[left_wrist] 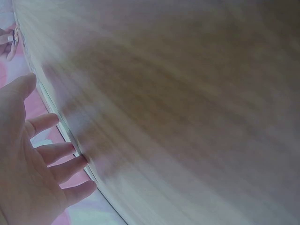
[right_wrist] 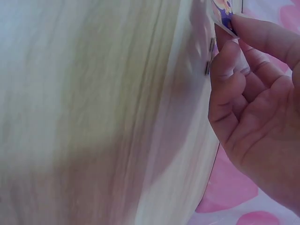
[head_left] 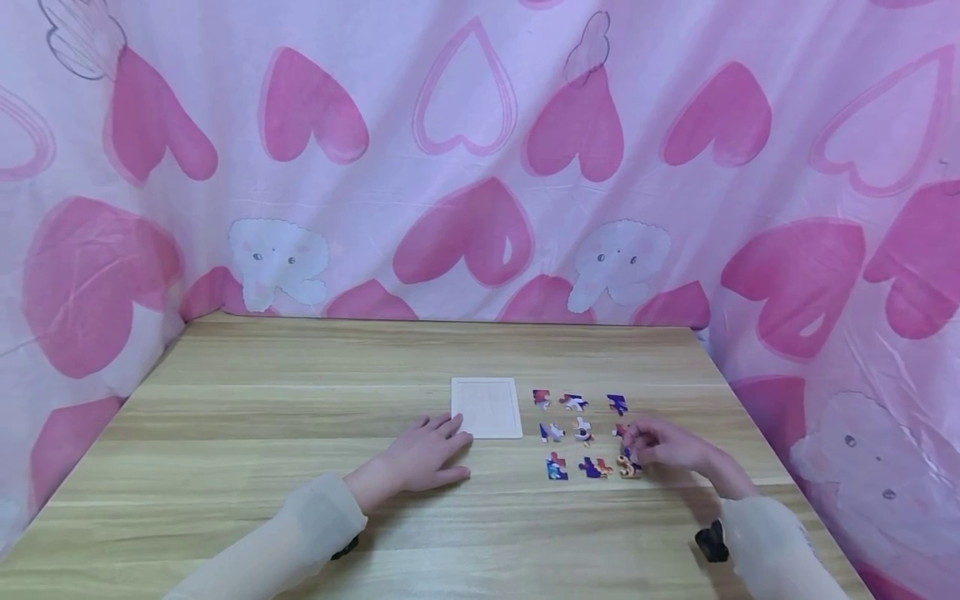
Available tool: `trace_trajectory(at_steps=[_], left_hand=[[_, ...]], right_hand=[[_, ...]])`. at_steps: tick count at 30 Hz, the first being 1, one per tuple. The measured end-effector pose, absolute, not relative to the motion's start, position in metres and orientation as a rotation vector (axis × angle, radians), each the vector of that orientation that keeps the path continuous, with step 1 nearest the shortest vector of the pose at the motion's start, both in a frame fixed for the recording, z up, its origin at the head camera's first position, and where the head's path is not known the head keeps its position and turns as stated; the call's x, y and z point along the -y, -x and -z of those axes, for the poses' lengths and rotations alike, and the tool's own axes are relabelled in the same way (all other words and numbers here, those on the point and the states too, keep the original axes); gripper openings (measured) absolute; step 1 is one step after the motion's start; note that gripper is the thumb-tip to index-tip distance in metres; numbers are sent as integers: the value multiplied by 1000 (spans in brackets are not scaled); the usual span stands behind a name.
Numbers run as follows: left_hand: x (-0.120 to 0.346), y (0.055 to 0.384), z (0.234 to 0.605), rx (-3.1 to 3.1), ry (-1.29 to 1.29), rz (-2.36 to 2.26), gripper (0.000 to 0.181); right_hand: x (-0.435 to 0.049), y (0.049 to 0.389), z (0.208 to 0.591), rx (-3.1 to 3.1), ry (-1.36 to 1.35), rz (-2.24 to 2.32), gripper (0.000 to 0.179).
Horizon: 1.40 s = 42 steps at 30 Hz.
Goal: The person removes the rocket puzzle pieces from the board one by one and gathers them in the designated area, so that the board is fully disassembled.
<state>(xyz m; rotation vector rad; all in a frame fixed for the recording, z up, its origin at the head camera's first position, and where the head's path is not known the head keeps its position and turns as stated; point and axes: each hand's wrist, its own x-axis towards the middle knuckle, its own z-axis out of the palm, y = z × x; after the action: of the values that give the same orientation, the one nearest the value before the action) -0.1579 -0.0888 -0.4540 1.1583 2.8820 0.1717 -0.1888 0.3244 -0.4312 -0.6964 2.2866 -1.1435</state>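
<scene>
My right hand (head_left: 660, 444) is at the right side of a group of small jigsaw puzzle pieces. In the right wrist view its thumb and fingertips pinch a purple and orange puzzle piece (right_wrist: 225, 14), tilted up, with the other fingers curled. Just left of the pieces lies a square, pale wooden puzzle tray (head_left: 486, 408) with a raised rim. My left hand (head_left: 426, 454) rests with spread fingers at the tray's lower left corner. The left wrist view shows that hand's palm side, with nothing held. Part of a reddish puzzle piece (head_left: 619, 431) is covered by the right fingers.
Loose pieces lie in rough rows on the wooden table (head_left: 315, 383), among them a blue and red piece (head_left: 557, 467), a purple and orange piece (head_left: 594, 468) and a purple piece (head_left: 617, 404). A pink heart-patterned curtain (head_left: 465, 100) hangs around the back and sides.
</scene>
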Motion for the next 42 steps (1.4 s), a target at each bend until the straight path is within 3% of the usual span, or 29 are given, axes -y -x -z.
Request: trace_trajectory(at_steps=[25,42], left_hand=[[88,156,453,-2864,-1152,-190,55],[92,156,450,-2848,-1161,-271,53]], right_hand=[[-333,183,439,-2434,507,1081,16],[-301,192,436,-2625,426,1153,18]])
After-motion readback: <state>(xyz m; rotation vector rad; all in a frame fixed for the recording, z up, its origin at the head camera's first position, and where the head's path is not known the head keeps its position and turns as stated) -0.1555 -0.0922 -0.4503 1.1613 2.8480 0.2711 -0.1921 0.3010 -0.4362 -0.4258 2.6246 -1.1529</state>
